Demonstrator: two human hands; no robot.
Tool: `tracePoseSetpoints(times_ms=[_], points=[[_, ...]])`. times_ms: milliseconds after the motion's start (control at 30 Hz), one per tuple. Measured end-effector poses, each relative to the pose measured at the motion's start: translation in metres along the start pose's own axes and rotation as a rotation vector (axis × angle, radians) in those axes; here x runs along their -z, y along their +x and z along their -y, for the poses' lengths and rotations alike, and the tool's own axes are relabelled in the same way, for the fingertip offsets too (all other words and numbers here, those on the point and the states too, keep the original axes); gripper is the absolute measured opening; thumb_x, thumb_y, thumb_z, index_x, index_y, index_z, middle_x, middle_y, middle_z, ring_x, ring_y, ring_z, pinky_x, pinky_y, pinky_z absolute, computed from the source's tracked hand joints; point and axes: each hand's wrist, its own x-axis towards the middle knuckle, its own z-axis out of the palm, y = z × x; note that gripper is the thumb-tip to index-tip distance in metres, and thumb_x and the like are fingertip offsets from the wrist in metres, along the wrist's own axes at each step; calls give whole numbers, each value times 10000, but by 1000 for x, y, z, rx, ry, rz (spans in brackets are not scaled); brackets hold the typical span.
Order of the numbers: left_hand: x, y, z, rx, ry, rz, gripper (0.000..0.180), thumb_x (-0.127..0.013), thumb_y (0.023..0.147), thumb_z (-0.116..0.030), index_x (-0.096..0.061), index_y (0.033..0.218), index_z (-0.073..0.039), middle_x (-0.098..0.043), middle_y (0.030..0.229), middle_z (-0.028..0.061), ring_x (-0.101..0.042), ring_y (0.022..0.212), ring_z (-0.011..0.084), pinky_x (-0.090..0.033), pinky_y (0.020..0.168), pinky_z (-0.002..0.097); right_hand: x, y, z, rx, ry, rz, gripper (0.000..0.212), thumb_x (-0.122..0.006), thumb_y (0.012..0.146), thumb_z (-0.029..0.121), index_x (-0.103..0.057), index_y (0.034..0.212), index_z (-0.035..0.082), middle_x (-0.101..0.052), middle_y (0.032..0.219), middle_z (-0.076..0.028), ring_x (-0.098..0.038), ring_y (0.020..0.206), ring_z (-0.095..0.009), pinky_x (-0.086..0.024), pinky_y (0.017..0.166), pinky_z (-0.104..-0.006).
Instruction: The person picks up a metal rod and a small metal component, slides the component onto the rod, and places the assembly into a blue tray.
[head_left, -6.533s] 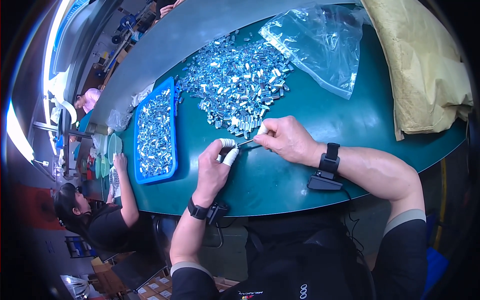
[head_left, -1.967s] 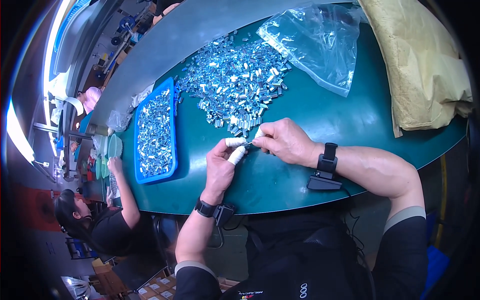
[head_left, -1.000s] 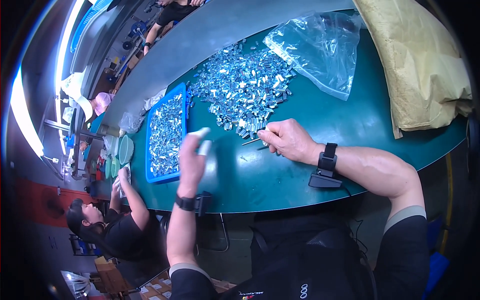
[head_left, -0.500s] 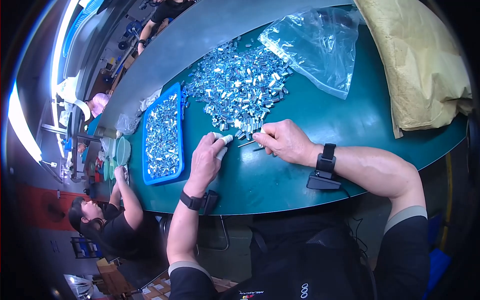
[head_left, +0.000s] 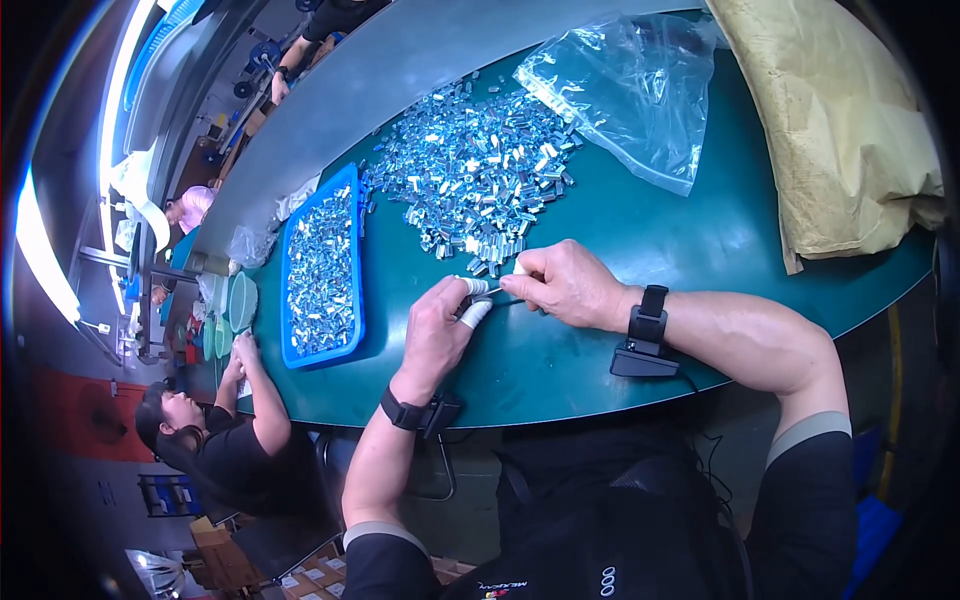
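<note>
Item: small shiny metal part (head_left: pixel 487 291), pinched betw. white-capped fingertips (head_left: pixel 474 287) of left hand (head_left: pixel 436 333) and right hand (head_left: pixel 562 284), just above green table (head_left: pixel 640 240) at near edge of loose metal-parts pile (head_left: pixel 472 180); both hands clenched on it, thin dark tool or wire seems to run from right fingers, too small to tell. Handling, est.: light, stiff, slick, easy to drop; best taken by fingertip pinch at the ends. Packaging: blue tray (head_left: pixel 292 350) full of like parts left of pile; clear crumpled plastic bag (head_left: pixel 625 90) at far side; tan paper sack (head_left: pixel 835 130) at right; no labels legible.
</note>
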Motion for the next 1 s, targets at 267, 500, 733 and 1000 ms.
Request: tracePoseSetpoints(times_ms=[267,500,733,1000], points=[[-4,7,-5,-27,83,49,221,-852,814,-77,-686,939,0,-613,802,73,-556,663,171,-467,616,310,-2,-1,0,53,-20,-20,388,-663,971,342,-655,746,26,-681,655,-134,-672,623,-315,-502,612,-440],[3,-1,-5,91,-37,38,236,-859,818,-93,-716,986,-8,-607,802,45,-527,663,133,-447,612,289,-3,0,-2,26,-27,-78,373,-692,929,343,-667,746,18,-663,669,-169,-658,642,-347,-500,618,-449],[6,-6,0,100,-52,39,257,-856,820,-95,-738,1034,-16,-610,806,36,-536,676,122,-448,617,284,-2,-1,-1,19,-47,-64,341,-698,914,324,-680,766,18,-674,695,-176,-668,663,-350,-509,631,-447],[12,-6,-2,69,-87,75,257,-829,836,-73,-749,1073,-16,-606,815,49,-566,713,149,-461,647,295,-3,0,-3,43,-7,-57,273,-703,908,279,-695,819,21,-693,736,-171,-680,681,-338,-516,648,-433]])
